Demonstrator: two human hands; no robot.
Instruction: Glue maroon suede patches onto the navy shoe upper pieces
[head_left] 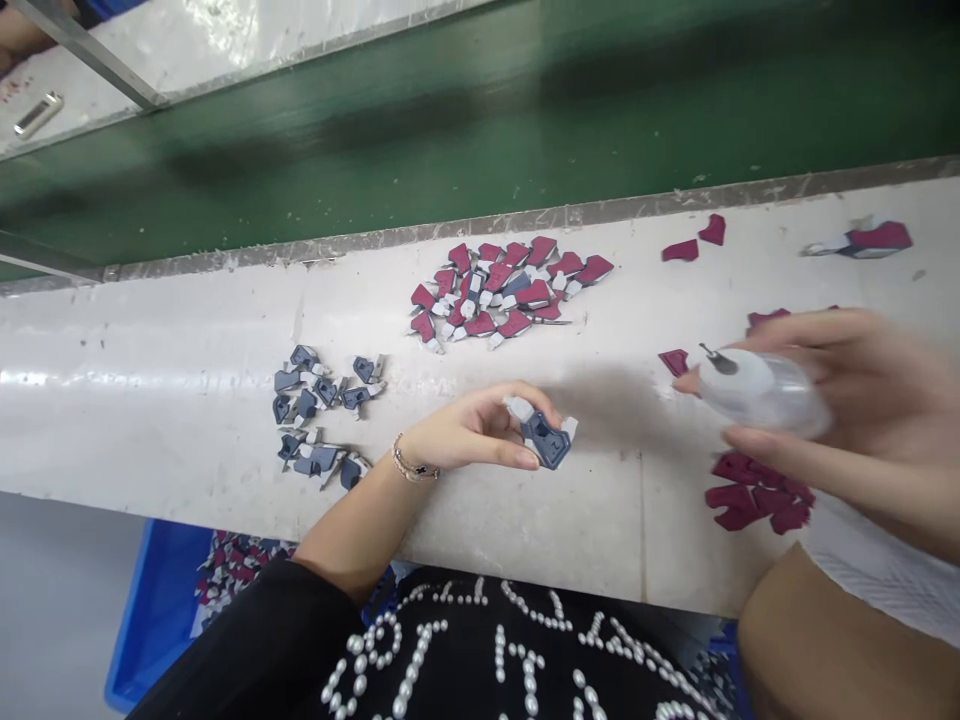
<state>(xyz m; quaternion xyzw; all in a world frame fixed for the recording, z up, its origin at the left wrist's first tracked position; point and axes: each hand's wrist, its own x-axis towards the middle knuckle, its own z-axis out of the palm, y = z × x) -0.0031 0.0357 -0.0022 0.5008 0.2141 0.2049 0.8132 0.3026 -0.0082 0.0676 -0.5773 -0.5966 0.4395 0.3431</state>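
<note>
Pearl lettering [465, 640] on top [255, 640] under left hand [472, 430]

Slate-blue plastic parts [307, 390] tipped with white, maroon-and-white parts [510, 290] — both on a white bench [150, 400] edged in grey, against a dark green belt [450, 130]. Below, a bright blue crate [150, 610] and a black top [457, 650] patterned with white pearls.
</note>
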